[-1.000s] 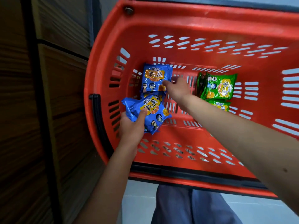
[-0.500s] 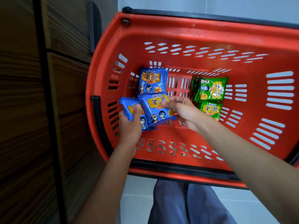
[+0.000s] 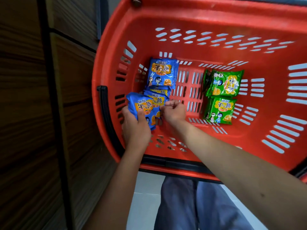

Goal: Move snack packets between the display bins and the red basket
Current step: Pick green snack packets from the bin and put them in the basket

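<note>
1. Wood-grain panel (image 3: pixel 33 113): fills the left side of the view, divided by dark vertical and slanted seams.

2. Red basket (image 3: pixel 216 15): slotted plastic, seen from above, just beside the panel. A black handle (image 3: pixel 106 117) lies along its left rim. The near rim sits above the person's trousers (image 3: pixel 191 205) and a pale tiled floor (image 3: pixel 146 196).

3. Contents, right half of the basket floor: upper green packet (image 3: pixel 224 83) and lower green packet (image 3: pixel 219 110), face up, edges touching, well apart from both hands.

4. Contents, left half: far blue packet (image 3: pixel 163 73) lies flat, face up, near the far-left corner. Just in front of it, a third blue packet (image 3: pixel 159 90) shows only its top strip; whether it is held or resting cannot be told.

5. Front blue packet (image 3: pixel 142 107): raised and tilted by the left wall, overlapping the second blue packet (image 3: pixel 157 97) behind it.

6. Left hand (image 3: pixel 135 127): grip holding the front blue packet, thumb across its face, fingers wrapped behind its left edge.

7. Right hand (image 3: pixel 174 111): fingers curled tight, grip narrow, pinching the right edge of the second blue packet. The two hands are just beside each other.
</note>
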Demonstrator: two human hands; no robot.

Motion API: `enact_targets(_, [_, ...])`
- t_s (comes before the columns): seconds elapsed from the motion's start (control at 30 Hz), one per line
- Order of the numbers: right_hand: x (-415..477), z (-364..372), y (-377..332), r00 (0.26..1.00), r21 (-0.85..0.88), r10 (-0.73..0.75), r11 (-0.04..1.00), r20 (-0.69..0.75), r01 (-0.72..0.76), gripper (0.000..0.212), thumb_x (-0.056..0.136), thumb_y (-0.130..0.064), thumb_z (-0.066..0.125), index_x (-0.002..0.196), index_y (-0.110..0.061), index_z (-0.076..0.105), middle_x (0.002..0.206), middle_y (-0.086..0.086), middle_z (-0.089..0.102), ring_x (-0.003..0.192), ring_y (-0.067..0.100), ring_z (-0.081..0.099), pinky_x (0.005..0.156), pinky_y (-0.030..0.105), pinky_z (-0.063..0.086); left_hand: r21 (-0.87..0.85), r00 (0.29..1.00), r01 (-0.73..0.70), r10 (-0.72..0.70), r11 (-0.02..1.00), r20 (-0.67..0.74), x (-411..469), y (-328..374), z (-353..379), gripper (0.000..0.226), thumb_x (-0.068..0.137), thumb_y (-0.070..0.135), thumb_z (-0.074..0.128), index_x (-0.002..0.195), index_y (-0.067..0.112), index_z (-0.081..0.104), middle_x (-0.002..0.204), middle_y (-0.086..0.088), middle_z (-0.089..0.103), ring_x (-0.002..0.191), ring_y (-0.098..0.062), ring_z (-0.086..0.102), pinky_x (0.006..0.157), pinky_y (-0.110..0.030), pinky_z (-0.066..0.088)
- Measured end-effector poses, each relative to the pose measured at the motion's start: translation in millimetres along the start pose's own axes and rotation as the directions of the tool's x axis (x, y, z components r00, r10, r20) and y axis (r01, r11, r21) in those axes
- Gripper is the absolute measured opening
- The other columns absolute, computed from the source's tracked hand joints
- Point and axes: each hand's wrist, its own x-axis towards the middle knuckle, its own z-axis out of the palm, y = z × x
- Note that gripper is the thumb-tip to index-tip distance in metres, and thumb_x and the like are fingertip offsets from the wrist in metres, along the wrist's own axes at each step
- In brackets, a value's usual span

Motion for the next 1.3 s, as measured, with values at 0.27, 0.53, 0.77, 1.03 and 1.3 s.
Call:
enact_targets(0.27, [-4,-21,-4,0.996,-0.028,-0.085,0.996,0.026,0.085,0.014,0.086,-0.001,0.057,0.086,-0.015,0.057,0.091,0.01,0.06,0.082,0.024,0.059,0.084,0.04,0.049,-0.118,0.992,0.09,-0.078,0.989,0.102,7,1,-1,0.009,0.097,0.023,0.045,0.104,0.021,0.05,0.096,0.002,0.061,0.1,-0.028,0.062,0.093,-0.043,0.048])
enact_targets(0.53, [-52,-39,-32,0.937,-0.006,-0.112,0.993,0.331,0.121,0.022,0.089,-0.027,0.059,0.086,-0.006,0.064,0.077,0.008,0.062,0.066,0.016,0.055,0.072,0.034,0.043,-0.272,0.967,0.177,-0.115,0.946,0.227,-2,19,-5,0.015,0.096,0.023,0.047,0.086,0.023,0.059,0.093,-0.005,0.07,0.089,-0.028,0.067,0.089,-0.045,0.052])
enact_targets(0.77, [-65,-43,-46,0.917,0.066,-0.108,0.994,0.383,0.09,0.011,0.086,-0.011,0.064,0.091,-0.01,0.054,0.054,-0.01,0.059,0.054,0.0,0.058,0.062,0.014,0.046,0.314,0.927,-0.37,0.368,0.874,0.07,-10,29,-34,0.031,0.095,0.03,0.047,0.119,0.013,0.056,0.113,-0.006,0.063,0.107,-0.026,0.057,0.082,-0.032,0.038])
enact_targets(1.03, [-37,-19,-32,0.98,0.001,-0.051,0.999,0.193,0.052,0.033,0.079,-0.012,0.073,0.077,-0.023,0.042,0.059,-0.005,0.03,0.058,0.013,0.038,0.071,0.038,0.042,0.518,0.647,-0.648,0.762,0.559,-0.013,-9,1,-67,0.029,0.082,0.012,0.055,0.109,0.006,0.065,0.121,-0.014,0.061,0.122,-0.031,0.048,0.105,-0.05,0.036])
enact_targets(1.3, [-15,1,-7,0.979,-0.395,-0.189,0.907,-0.077,0.144,0.047,0.074,-0.042,0.073,0.111,-0.015,0.061,0.103,0.01,0.068,0.1,0.03,0.063,0.087,0.041,0.05,0.54,0.641,-0.653,0.767,0.531,0.02,-1,-25,-59,0.029,0.078,0.006,0.059,0.105,0.008,0.066,0.128,-0.012,0.058,0.134,-0.025,0.03,0.115,-0.042,0.016])
